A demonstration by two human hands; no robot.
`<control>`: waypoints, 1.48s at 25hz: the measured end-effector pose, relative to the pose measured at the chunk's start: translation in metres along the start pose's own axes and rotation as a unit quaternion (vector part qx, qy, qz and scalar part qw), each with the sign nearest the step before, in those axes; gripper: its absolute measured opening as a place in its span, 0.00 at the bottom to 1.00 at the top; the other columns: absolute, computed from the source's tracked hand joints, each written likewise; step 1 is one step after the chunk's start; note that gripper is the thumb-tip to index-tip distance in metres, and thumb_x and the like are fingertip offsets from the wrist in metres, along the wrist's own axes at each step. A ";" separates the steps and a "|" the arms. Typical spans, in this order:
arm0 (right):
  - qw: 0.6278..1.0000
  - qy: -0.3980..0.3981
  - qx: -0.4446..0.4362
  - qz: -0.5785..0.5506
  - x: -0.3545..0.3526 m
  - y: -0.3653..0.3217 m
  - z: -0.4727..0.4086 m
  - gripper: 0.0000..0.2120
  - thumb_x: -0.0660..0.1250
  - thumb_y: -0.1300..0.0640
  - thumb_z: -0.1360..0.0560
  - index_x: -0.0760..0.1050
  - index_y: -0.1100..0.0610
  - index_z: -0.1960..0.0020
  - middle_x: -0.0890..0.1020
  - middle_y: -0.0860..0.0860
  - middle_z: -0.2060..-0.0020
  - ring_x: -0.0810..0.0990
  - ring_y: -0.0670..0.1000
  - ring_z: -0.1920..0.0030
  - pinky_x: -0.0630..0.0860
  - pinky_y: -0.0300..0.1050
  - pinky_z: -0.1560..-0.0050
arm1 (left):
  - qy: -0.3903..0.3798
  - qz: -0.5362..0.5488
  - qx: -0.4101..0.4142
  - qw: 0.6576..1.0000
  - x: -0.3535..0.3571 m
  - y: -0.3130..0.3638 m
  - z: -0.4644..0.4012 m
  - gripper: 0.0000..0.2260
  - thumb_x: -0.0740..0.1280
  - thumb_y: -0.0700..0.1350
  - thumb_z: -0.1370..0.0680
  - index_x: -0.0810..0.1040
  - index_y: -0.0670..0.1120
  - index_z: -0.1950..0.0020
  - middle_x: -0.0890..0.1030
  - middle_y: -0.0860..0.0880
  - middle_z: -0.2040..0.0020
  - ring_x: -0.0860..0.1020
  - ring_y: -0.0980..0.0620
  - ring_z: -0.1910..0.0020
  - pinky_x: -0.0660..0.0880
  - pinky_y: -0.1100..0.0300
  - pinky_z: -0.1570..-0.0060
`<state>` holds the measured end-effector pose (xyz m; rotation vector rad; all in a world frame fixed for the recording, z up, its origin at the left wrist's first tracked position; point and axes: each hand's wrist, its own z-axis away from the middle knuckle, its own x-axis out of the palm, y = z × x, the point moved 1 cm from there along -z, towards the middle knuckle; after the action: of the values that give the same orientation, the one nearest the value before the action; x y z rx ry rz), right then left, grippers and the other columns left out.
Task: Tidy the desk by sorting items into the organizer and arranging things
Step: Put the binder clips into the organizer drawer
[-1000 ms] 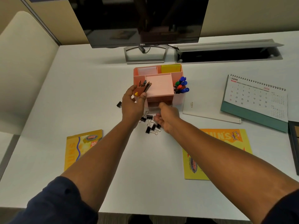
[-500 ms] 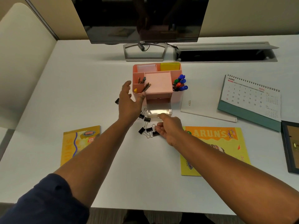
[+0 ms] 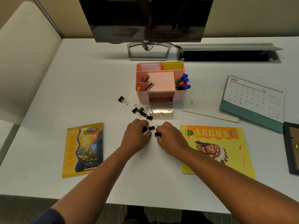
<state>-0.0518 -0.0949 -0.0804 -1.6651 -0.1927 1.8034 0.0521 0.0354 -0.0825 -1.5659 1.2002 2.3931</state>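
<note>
Hands meet at frame centre over the white desk [image 3: 48, 94]. Left hand [image 3: 135, 136] has fingers curled down onto a black binder clip [image 3: 145, 129], pinching it. Right hand [image 3: 169, 137] has fingers curled round another black clip [image 3: 158, 134], pinching it at the fingertips. A third clip [image 3: 151, 127] lies on the desk between the two hands; can't tell if either hand touches it.

More clips just above the hands: one alone [image 3: 149, 117], a small pile [image 3: 140, 110] beside the drawer, and a stray clip [image 3: 121, 99] further left, apart from the rest.

Pink organizer [image 3: 179, 96] sits upper centre, in front of the monitor stand [image 3: 148, 51]. Its clear drawer [image 3: 161, 111] is pulled out toward the hands; contents too hard to make out. Left slots hold pencils [image 3: 149, 86] and a yellow pin [image 3: 138, 89]. Right slot holds coloured markers [image 3: 183, 83]. Back slots hold a yellow pad [image 3: 173, 65] and a pale pad [image 3: 149, 67].

Right of the organizer: white notebook [image 3: 208, 104], flat, then desk calendar [image 3: 254, 99] at right, showing June. Dark picture frame [image 3: 291, 146] cut off by the right edge.

Lower right: yellow "ARUN'S" book [image 3: 215, 147], partly under the right forearm. Lower left: smaller yellow book with a butterfly cover [image 3: 83, 149], well apart from the hands.

Monitor [image 3: 145, 18] dark at top centre. Open cable tray [image 3: 226, 53] at upper right.
</note>
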 end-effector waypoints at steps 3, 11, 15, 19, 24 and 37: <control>0.998 -0.017 -0.040 0.041 0.000 0.004 0.007 0.05 0.63 0.56 0.22 0.76 0.57 0.51 0.75 0.53 0.53 0.75 0.56 0.56 0.71 0.50 0.62 | -0.011 0.028 -0.026 0.999 -0.012 -0.001 -0.001 0.13 0.70 0.46 0.24 0.80 0.49 0.39 0.79 0.49 0.44 0.78 0.47 0.44 0.74 0.58 0.48; 0.996 -0.038 -0.013 -0.084 -0.003 0.014 0.011 0.04 0.70 0.57 0.26 0.77 0.54 0.52 0.75 0.50 0.55 0.75 0.51 0.56 0.76 0.50 0.55 | 0.047 -0.132 -0.046 0.989 -0.021 -0.013 -0.047 0.43 0.61 0.70 0.28 0.49 0.55 0.18 0.38 0.46 0.18 0.33 0.41 0.21 0.41 0.39 0.25; 0.993 -0.039 -0.008 -0.115 -0.003 0.018 0.011 0.05 0.71 0.58 0.26 0.78 0.54 0.52 0.75 0.49 0.55 0.76 0.50 0.56 0.76 0.48 0.55 | 0.030 -0.114 -0.078 0.990 -0.024 -0.030 -0.066 0.43 0.53 0.71 0.26 0.40 0.53 0.19 0.35 0.45 0.19 0.31 0.40 0.22 0.38 0.39 0.24; 0.991 -0.045 -0.006 -0.124 -0.006 0.019 0.011 0.05 0.72 0.58 0.26 0.79 0.54 0.52 0.76 0.49 0.54 0.76 0.48 0.56 0.75 0.44 0.55 | 0.041 -0.096 -0.020 0.994 -0.014 -0.040 -0.062 0.34 0.53 0.65 0.20 0.48 0.53 0.18 0.45 0.46 0.17 0.39 0.44 0.19 0.44 0.43 0.22; 0.990 -0.051 -0.007 -0.128 -0.009 0.019 0.010 0.05 0.73 0.59 0.27 0.79 0.53 0.52 0.76 0.48 0.55 0.75 0.44 0.59 0.75 0.41 0.56 | 0.087 -0.117 0.101 0.984 -0.005 -0.041 -0.044 0.25 0.57 0.61 0.21 0.66 0.53 0.26 0.63 0.47 0.25 0.58 0.44 0.23 0.62 0.43 0.26; 0.994 -0.034 -0.025 -0.106 -0.007 0.020 0.010 0.05 0.72 0.58 0.27 0.79 0.53 0.52 0.76 0.49 0.55 0.75 0.49 0.58 0.76 0.45 0.57 | 0.015 -0.209 0.114 0.971 0.015 -0.027 0.013 0.28 0.50 0.65 0.18 0.54 0.58 0.19 0.55 0.50 0.18 0.49 0.46 0.19 0.47 0.49 0.22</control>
<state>-0.0685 -0.1107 -0.0834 -1.5552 -0.4307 1.7082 0.0461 0.0572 -0.1080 -1.5953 0.9851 1.9035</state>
